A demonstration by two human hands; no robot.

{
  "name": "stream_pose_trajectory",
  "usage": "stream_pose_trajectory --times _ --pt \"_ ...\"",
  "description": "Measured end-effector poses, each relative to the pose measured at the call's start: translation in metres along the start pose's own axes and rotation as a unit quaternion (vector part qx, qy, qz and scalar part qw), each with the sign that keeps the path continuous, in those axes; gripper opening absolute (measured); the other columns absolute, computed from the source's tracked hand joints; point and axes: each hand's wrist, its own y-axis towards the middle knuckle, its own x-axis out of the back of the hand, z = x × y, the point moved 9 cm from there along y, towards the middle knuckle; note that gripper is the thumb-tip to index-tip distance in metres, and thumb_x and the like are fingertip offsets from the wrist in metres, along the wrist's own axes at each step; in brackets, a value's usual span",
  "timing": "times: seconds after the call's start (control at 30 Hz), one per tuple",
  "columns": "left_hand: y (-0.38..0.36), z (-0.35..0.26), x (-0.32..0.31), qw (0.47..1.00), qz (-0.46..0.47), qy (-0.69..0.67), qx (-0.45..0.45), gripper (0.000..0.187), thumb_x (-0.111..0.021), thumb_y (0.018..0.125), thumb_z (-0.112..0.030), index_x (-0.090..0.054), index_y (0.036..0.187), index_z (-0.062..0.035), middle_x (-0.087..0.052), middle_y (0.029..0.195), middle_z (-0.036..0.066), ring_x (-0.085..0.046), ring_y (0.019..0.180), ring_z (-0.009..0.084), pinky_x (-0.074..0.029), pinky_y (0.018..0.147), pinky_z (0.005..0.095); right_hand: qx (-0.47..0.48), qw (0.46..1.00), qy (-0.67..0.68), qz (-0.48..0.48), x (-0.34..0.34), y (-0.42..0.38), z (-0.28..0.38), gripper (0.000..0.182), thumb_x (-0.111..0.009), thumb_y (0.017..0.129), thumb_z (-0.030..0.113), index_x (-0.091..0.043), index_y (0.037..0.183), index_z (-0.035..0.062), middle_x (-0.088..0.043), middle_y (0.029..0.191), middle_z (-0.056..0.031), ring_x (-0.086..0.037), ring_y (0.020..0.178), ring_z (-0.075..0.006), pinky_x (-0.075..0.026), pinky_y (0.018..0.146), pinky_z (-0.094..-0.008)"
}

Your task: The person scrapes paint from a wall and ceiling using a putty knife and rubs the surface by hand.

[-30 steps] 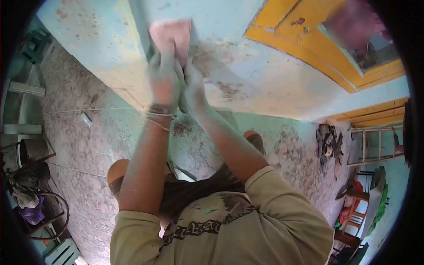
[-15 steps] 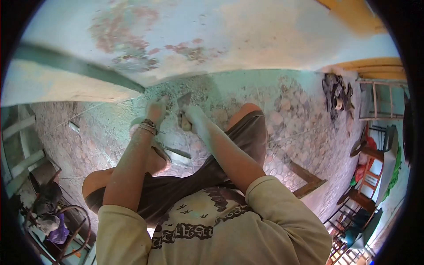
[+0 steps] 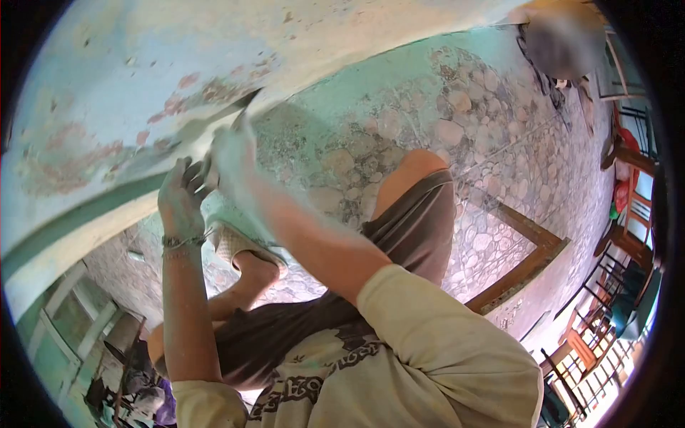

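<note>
My right hand (image 3: 232,158), smeared by motion, is closed round a putty knife (image 3: 246,113). Its dark blade points up at the base of the painted wall (image 3: 135,78), where the paint is patchy and flaking. Just left of it, my left hand (image 3: 182,200) is raised with fingers bent and apart, close to the right hand. I see nothing held in it. A bracelet (image 3: 183,242) circles that wrist. Below the hands, my foot in a slipper (image 3: 242,246) rests on the stone-patterned floor (image 3: 471,121).
An L-shaped wooden piece (image 3: 524,253) lies to the right of my knee. Chairs (image 3: 606,285) stand at the far right, and a pale wooden frame (image 3: 75,321) is at the left. Dark clutter (image 3: 132,385) sits lower left. A blurred round patch covers the upper right corner.
Both hands have moved up and left, the putty knife going from above the floor to the wall's base. My view has turned, so the wall and floor appear tilted.
</note>
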Motion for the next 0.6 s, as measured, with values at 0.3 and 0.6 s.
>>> stream_pose_trajectory --times 0.3,0.6 --pt "-0.019 0.019 0.028 0.994 0.104 -0.028 0.01 0.042 -0.047 0.094 -0.027 -0.048 0.121 0.0043 -0.056 0.121 0.02 -0.056 0.11 0.034 -0.047 0.092 0.0459 -0.097 0.995 0.021 0.01 0.028 0.019 -0.011 0.033 -0.052 0.085 0.007 -0.038 0.115 0.0067 -0.047 0.067 -0.0038 -0.051 0.055 -0.0133 -0.047 0.048 -0.0267" --pt "-0.037 -0.033 0.007 0.993 0.098 0.016 -0.057 0.041 -0.045 0.094 -0.023 -0.044 0.125 0.0044 -0.056 0.119 0.021 -0.059 0.105 0.0332 -0.047 0.091 0.0456 -0.139 0.983 0.049 0.108 0.024 -0.021 0.085 0.008 -0.049 0.09 0.007 -0.043 0.087 0.0023 -0.045 0.067 -0.0072 -0.048 0.053 -0.0149 -0.042 0.042 -0.0231"
